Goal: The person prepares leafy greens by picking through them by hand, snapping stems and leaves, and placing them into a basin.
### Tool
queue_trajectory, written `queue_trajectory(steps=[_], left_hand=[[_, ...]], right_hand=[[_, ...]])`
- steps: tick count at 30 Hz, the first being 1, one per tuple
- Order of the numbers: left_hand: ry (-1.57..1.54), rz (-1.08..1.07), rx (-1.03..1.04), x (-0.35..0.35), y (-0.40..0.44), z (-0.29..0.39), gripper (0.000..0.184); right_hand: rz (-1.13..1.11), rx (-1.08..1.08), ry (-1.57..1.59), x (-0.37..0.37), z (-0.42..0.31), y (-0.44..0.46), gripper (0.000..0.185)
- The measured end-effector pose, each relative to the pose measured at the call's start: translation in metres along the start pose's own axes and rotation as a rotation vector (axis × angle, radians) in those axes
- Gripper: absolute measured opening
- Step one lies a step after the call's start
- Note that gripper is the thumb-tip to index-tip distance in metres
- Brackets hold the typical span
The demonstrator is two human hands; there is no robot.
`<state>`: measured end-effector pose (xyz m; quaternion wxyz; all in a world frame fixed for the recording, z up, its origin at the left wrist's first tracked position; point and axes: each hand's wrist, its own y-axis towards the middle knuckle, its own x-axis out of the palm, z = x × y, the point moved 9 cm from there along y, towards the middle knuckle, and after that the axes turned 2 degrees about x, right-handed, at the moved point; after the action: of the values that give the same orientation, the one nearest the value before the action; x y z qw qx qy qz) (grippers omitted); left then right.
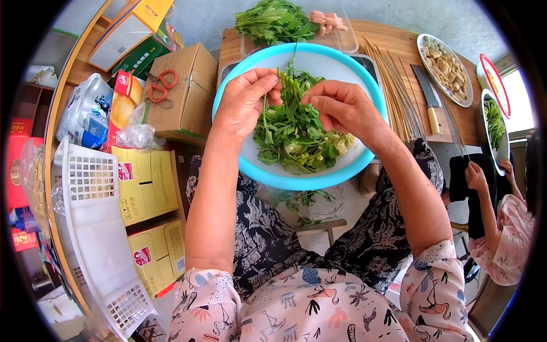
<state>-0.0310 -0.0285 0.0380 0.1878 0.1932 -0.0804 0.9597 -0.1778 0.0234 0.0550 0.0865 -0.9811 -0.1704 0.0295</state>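
A wide basin with a turquoise rim [300, 183] holds a heap of leafy green stems [293, 137], with some paler yellowish leaves at its lower right. Above the heap, my left hand [250, 100] is closed round a few green stems. My right hand [342, 108] is just to the right, fingertips pinched together by the leaves; what lies between them is too small to make out. Behind the basin, a bunch of leafy greens [273, 21] and pink pieces [327, 23] lie in a clear tray.
Thin skewers [399, 97], a knife [427, 94] and a plate of cut pieces [447, 65] are on the right. Another person's hand [476, 175] shows beyond, near a bowl of green pieces [494, 122]. Scissors [163, 85], boxes [147, 185] and a white basket [97, 239] stand left.
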Motion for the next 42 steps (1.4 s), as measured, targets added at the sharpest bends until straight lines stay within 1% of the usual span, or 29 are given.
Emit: queue_trajectory(steps=[3, 12, 14, 15, 17, 19, 21, 23, 25, 27, 29, 30, 31, 33, 34, 38, 40, 41, 42], left_hand=[[-0.035, -0.012, 0.028, 0.000, 0.001, 0.002, 0.015], [0.032, -0.002, 0.017, 0.002, 0.001, 0.000, 0.015], [0.107, -0.026, 0.064, 0.001, 0.004, 0.002, 0.014], [0.107, -0.028, 0.061, 0.003, 0.005, 0.001, 0.014], [0.254, 0.071, 0.174, -0.001, 0.006, 0.011, 0.014], [0.321, 0.118, 0.247, -0.009, 0.012, 0.016, 0.016], [0.361, 0.146, 0.250, -0.012, 0.016, 0.016, 0.017], [0.389, 0.145, 0.243, -0.006, 0.020, 0.011, 0.016], [0.589, 0.040, 0.231, 0.011, 0.027, 0.001, 0.016], [0.870, -0.015, 0.214, 0.018, 0.034, -0.020, 0.019], [1.130, -0.085, 0.303, 0.031, 0.036, -0.033, 0.021], [1.244, -0.128, 0.256, 0.033, 0.039, -0.045, 0.022], [1.246, -0.133, 0.258, 0.034, 0.039, -0.050, 0.022], [1.388, -0.177, 0.036, 0.024, 0.042, -0.077, 0.023], [1.430, -0.219, 0.040, 0.020, 0.045, -0.084, 0.024], [1.476, -0.283, -0.015, 0.008, 0.046, -0.094, 0.026], [1.192, -0.193, -0.017, -0.001, 0.047, -0.087, 0.026], [1.199, -0.199, -0.014, -0.003, 0.047, -0.088, 0.026], [1.108, -0.130, -0.045, -0.011, 0.049, -0.089, 0.026]], right_hand=[[0.005, -0.007, -0.009, -0.001, 0.000, 0.000, 0.015], [0.014, -0.008, -0.018, -0.001, -0.001, -0.001, 0.016], [0.023, 0.004, -0.028, -0.002, -0.001, -0.001, 0.016], [0.026, -0.024, -0.009, -0.002, -0.003, -0.001, 0.016], [0.032, -0.047, 0.014, -0.006, -0.005, -0.001, 0.016], [0.097, -0.132, 0.052, -0.021, -0.014, -0.002, 0.017], [0.198, -0.221, 0.027, -0.037, -0.025, -0.007, 0.021], [0.287, -0.276, 0.047, -0.052, -0.031, -0.011, 0.021], [0.315, -0.304, 0.061, -0.061, -0.033, -0.014, 0.022], [0.376, -0.331, 0.080, -0.070, -0.038, -0.020, 0.021], [0.392, -0.343, 0.098, -0.074, -0.038, -0.023, 0.021], [0.384, -0.342, 0.088, -0.074, -0.038, -0.023, 0.021], [0.373, -0.344, 0.079, -0.074, -0.038, -0.023, 0.022], [0.371, -0.352, 0.066, -0.078, -0.038, -0.022, 0.022], [0.361, -0.359, 0.077, -0.079, -0.036, -0.021, 0.022], [0.340, -0.385, 0.120, -0.081, -0.033, -0.020, 0.021], [0.352, -0.401, 0.128, -0.083, -0.036, -0.023, 0.020], [0.359, -0.407, 0.132, -0.085, -0.037, -0.025, 0.020], [0.362, -0.405, 0.140, -0.087, -0.038, -0.026, 0.020]])
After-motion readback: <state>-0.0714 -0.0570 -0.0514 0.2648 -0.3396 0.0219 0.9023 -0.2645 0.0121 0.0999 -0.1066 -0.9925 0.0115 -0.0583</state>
